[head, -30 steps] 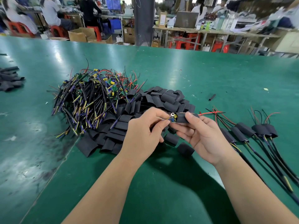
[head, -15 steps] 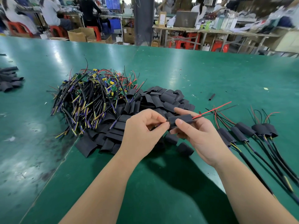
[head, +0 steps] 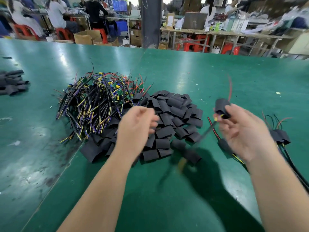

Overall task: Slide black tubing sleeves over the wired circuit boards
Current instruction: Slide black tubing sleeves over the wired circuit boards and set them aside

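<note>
Right hand (head: pixel 242 131) around black sleeve (head: pixel 222 105)

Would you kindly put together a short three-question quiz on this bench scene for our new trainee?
1. True or false: the left hand grips the sleeved board.
2. The loose sleeves pile lies mainly on which side of the unsleeved wired boards? A) left B) right C) far behind them
3. Fill in: the finished pieces lie beside the ____ hand.
Key: 1 false, the right hand pinches it; 2 B; 3 right.
</note>
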A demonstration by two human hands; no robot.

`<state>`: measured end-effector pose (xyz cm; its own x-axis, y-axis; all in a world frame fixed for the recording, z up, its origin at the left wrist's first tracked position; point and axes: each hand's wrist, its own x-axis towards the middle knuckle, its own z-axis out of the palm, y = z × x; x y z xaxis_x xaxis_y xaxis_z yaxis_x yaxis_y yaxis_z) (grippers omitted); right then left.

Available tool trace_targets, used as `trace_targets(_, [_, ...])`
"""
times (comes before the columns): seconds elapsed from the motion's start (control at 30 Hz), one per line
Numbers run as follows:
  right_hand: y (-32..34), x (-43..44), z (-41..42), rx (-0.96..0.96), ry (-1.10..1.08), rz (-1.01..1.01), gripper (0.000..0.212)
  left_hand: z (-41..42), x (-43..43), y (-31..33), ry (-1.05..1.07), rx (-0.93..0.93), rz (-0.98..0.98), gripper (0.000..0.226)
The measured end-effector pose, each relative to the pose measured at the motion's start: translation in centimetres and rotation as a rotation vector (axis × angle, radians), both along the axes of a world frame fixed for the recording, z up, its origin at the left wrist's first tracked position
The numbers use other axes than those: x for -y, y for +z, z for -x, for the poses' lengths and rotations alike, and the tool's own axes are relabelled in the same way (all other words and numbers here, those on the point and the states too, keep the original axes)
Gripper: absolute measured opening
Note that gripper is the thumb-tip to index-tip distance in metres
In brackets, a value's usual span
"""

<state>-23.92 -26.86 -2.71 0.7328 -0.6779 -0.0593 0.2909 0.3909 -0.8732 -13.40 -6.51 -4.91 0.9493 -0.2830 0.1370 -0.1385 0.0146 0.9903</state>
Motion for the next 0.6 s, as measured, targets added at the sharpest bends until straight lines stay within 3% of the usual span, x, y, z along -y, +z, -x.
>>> trace_targets(0.1, [0.1,3.5,1.8,-0.318,-0.298,0.453,0.01,-2.7,-2.5,-0.6,0.467,0.372,-0.526,0.019])
trace_targets(0.2, [-0.8,5.7,3.2,-0.843,-0.456,0.913,0.017,-4.4,-4.2,-1.4,0.627,0.368,-0.82,0.038])
trace_targets(0.3, [-1.5,6.2,3.4,-1.09,-0.409,1.03,0.031,-5.5,-4.8,-1.7,0.664,0.338,-0.924,0.043])
trace_targets(0.47, [-1.4,4.2,2.2,-1.014,-0.381,1.135,0.034,-9.8,-5.0,1.0,0.756,0.478,-1.018,0.041])
trace_targets(0.6, [-1.8,2.1,0.8,-0.955,-0.25,1.209,0.033,-14.3,-6.9,2.2,0.702,0.328,-1.255,0.041])
